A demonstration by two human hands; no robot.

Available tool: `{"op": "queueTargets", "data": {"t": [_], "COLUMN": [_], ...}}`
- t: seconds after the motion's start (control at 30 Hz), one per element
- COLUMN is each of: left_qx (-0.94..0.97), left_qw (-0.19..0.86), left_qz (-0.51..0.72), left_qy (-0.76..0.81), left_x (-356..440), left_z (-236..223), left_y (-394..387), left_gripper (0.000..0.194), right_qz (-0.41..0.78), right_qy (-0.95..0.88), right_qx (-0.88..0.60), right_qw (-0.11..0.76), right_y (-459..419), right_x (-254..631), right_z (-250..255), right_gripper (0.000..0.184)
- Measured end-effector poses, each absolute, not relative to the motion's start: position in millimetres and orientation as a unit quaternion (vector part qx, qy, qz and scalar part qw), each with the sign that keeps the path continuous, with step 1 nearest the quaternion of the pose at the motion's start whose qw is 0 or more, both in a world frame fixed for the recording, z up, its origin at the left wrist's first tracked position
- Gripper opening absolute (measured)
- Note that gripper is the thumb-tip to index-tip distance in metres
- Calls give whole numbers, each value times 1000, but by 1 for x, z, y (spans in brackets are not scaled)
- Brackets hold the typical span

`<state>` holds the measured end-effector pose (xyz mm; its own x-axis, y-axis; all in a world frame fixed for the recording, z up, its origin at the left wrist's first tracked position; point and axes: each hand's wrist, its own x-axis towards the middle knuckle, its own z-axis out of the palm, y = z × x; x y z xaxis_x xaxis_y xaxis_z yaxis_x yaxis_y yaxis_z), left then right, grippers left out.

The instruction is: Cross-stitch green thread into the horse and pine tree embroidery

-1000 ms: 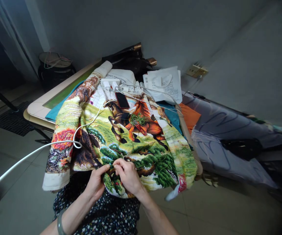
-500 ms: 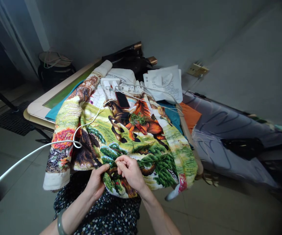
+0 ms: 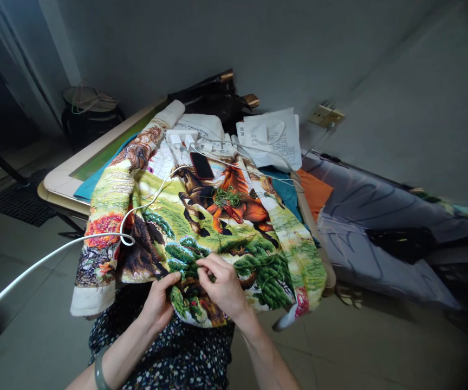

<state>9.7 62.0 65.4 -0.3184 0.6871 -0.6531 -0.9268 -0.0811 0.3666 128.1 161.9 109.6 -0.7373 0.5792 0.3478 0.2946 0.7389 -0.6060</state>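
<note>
A large cross-stitch cloth (image 3: 234, 238) with a picture of horses and trees drapes over the table and down toward my lap. Its near edge is pinched between the thumb and fingers of my left hand (image 3: 158, 304). Just to the right, my right hand (image 3: 225, 288) is closed in a pinch above the stitched trees; whatever sits between its fingertips is too small to make out. A tangle of green thread (image 3: 228, 197) lies on the red horse. The cloth's left side forms a thick roll (image 3: 110, 195), and its right side is folded over.
A phone (image 3: 202, 166) and a white power strip (image 3: 182, 133) with chargers rest on the cloth. A thick white cable (image 3: 47, 261) loops in from the left. White bags (image 3: 270, 140) lie at the back of the table (image 3: 61, 181). Grey sheeting (image 3: 351, 216) is on the right.
My right hand has moved up and to the right, away from my left fingertips, still pinched. My left hand keeps its place on the cloth's edge.
</note>
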Motion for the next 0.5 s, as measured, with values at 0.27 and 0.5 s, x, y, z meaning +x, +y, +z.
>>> {"op": "queueTargets", "data": {"t": [0.27, 0.5], "left_qx": [-171, -191], "left_qw": [552, 554], "left_qz": [719, 716], "left_qy": [387, 380], "left_x": [8, 8], "left_z": [63, 60], "left_y": [62, 60], "left_gripper": [20, 23], "right_qz": [241, 241], "right_qy": [-906, -918], "right_qx": [-228, -175], "right_qw": [261, 262], "right_y": [149, 115], "right_x": [115, 112], "right_z": [103, 98], "right_gripper": [23, 24]}}
